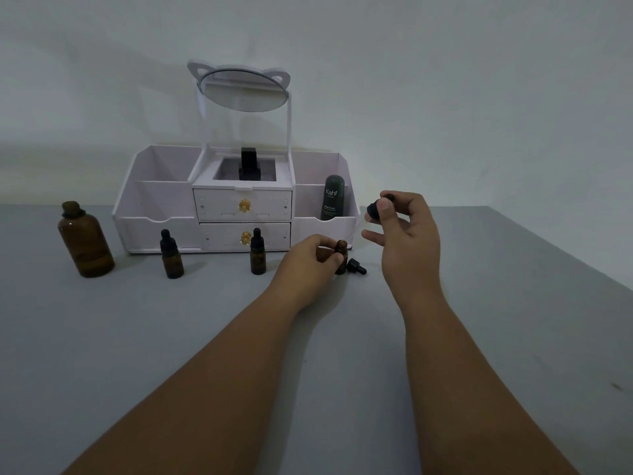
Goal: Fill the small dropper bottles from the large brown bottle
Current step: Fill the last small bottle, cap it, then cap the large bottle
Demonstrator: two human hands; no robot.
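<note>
Small brown bottle (340, 257) with no cap stands on the grey table (479, 337), in front of the white box. The left hand (310, 260) holds it. The fingers wrap round its side and keep it upright.

The right hand (406, 231) is up above and to the right of it. This hand pinches a black dropper (376, 210) by its soft top, between the thumb and a finger. A thin glass tube hangs down from the dropper and slants toward the open bottle. The tip of the tube is close to the bottle's mouth, but I cannot tell if it is inside.

A black cap (356, 266) lies on its side on the table, just to the right of the held bottle.

Two more little bottles stand on the table with their black tops on. One (258, 252) is just left of the left hand. The other (172, 254) is further left.

The big brown bottle (85, 240) stands at the far left, well apart from the hands. It has no cap on.

Behind all of them sits a white box with drawers (243, 207). It has two drawers with gold knobs. A round mirror (243, 92) with cat ears stands on top. A dark green tube (333, 197) stands in the right part of the box. Something black (249, 166) sits in the middle part on top.
</note>
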